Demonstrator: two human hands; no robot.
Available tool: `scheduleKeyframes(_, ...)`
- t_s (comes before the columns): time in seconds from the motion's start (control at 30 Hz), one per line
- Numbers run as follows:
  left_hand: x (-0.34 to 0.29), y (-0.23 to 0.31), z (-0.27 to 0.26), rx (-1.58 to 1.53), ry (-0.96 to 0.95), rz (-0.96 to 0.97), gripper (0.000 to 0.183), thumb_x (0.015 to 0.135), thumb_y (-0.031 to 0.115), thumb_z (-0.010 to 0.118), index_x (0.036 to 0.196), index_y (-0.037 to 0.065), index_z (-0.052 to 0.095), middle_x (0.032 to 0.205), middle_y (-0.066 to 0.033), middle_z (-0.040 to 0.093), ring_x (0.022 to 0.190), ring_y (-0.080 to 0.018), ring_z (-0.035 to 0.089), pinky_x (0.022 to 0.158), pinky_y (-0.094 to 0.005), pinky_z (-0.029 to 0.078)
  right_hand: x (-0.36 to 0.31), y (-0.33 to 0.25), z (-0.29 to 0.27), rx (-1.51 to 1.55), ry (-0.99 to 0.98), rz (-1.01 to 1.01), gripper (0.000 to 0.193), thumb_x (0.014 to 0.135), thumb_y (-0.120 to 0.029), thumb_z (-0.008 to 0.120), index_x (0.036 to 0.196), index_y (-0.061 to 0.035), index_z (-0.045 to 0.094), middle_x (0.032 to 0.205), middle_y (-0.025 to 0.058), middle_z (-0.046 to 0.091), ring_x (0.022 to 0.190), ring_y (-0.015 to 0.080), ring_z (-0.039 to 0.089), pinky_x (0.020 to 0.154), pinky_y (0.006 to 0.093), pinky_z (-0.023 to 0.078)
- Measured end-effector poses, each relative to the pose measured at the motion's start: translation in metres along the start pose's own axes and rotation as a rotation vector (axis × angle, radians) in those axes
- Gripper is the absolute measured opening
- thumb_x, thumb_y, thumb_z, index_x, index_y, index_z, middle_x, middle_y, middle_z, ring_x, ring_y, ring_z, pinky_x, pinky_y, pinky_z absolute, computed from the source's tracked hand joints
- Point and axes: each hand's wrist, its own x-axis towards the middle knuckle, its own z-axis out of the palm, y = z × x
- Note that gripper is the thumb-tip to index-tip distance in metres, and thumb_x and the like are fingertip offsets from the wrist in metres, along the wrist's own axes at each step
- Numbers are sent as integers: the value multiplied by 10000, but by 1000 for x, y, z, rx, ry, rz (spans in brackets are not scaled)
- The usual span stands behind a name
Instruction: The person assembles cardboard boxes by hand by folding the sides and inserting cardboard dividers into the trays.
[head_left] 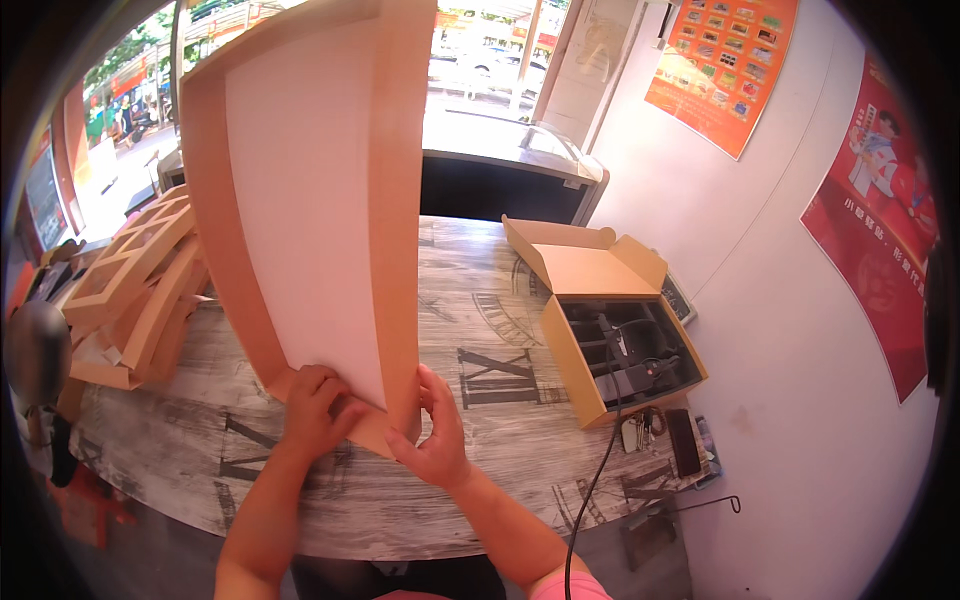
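A long, shallow cardboard tray (300,200) with brown sides and a white inner face stands tilted on its short end in front of me, its open side toward me. My left hand (318,412) grips the lower end wall, its fingers bent over the edge into the tray. At the lower right corner, my right hand (432,430) holds the side wall between thumb and fingers. Part of the right fingers is hidden behind the cardboard.
Folded cardboard frames (150,290) are piled at the table's left. On the right, an open carton (575,370) holds black equipment (635,350), with a black cable (600,470) running toward me. Keys (640,432) and a dark flat phone-like object (684,440) lie near the right edge.
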Motion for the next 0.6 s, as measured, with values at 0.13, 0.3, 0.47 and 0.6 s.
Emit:
scheduleKeyframes(0.13,3,1,-1,-30,5,2,391,733,194,919,974,62,640,1021,-129,627,969,-351,605,793,-439,502,-3,7,3,107,69,119,907,862,-101,856,1615,41,369,1539,206,525,1295,296,629,1033,410,551)
scheduleKeyframes(0.3,-8,-6,1,-38,21,-83,462,743,273,929,979,64,591,982,-126,624,935,-350,597,798,-461,479,5,5,0,153,92,186,883,904,-54,800,1636,34,314,1544,194,520,1305,280,630,1049,405,543)
scheduleKeyframes(0.47,4,10,-12,-24,69,107,432,755,320,924,941,75,620,899,-89,625,823,-327,594,796,-465,473,7,16,-7,279,209,329,770,985,-18,683,1643,28,286,1534,175,521,1306,233,620,1062,382,528)
scheduleKeyframes(0.6,11,28,-18,-112,-6,194,359,766,324,912,836,91,648,863,-60,629,771,-284,607,728,-434,499,15,32,-16,372,296,458,670,1040,-44,612,1633,17,305,1480,152,558,1252,190,622,1040,351,527)
